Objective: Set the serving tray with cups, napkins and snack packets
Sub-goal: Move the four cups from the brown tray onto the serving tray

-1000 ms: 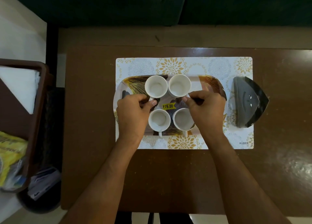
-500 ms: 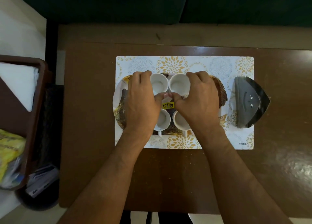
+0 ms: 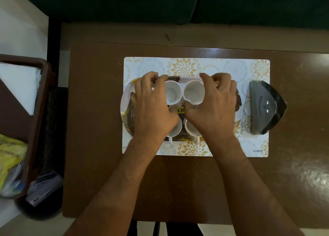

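1. The serving tray (image 3: 125, 100) lies on a floral placemat (image 3: 195, 64) at the desk's far middle.
2. The left hand (image 3: 151, 107) curls around the far-left cup (image 3: 172, 93).
3. The right hand (image 3: 215, 107) curls around the far-right cup (image 3: 193, 93).
4. Two near cups sit partly hidden beneath the hands.

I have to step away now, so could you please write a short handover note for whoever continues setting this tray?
Left hand: curled around the far-left cup.
Right hand: curled around the far-right cup.
Whether either cup is lifted cannot be told.
Things: four white cups, all empty, stand two by two on the serving tray, which lies on the floral placemat. The near two are half hidden under the hands. A black napkin holder stands right of the tray.
Done: cups on the tray.
Left: napkins and snack packets; the yellow packets sit in the brown bin at far left.
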Motion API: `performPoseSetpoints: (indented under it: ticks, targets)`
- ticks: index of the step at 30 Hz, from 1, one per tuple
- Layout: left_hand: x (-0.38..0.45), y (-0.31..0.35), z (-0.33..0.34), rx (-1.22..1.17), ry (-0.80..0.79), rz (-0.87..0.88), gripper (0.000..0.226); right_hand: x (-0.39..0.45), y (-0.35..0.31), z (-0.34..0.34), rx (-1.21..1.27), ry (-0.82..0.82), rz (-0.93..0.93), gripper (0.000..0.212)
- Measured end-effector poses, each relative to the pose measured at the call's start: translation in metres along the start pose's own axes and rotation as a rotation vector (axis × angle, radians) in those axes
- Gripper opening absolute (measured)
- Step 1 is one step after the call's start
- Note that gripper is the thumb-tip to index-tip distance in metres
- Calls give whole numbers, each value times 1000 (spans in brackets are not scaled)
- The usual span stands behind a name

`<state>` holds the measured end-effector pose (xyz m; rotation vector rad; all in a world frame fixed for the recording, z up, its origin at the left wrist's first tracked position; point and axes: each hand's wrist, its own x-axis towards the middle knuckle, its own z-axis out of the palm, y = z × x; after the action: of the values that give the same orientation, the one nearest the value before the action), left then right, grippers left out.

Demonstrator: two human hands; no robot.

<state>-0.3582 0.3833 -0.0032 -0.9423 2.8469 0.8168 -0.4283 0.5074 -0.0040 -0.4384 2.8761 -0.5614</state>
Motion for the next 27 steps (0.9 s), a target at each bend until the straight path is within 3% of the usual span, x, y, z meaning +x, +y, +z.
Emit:
performPoseSetpoints:
  ticks: [3,9,15,22,27]
  targets:
    - [-3,3,4,56,6,-12,81,-1,0,5,-11,-17,22,74]
    - [1,3,11,48,-12,32,72,0,2,8,51,-11,3,64]
    - [4,2,5,-13,-91,93,81,-1,-2,10,141,-43,-34,73]
    - [-7,5,10,-128,69,-114,81,-6,1,17,173,61,49,85]
    - [-6,0,16,-126,21,-189,67,-7,3,19,213,38,46,82]
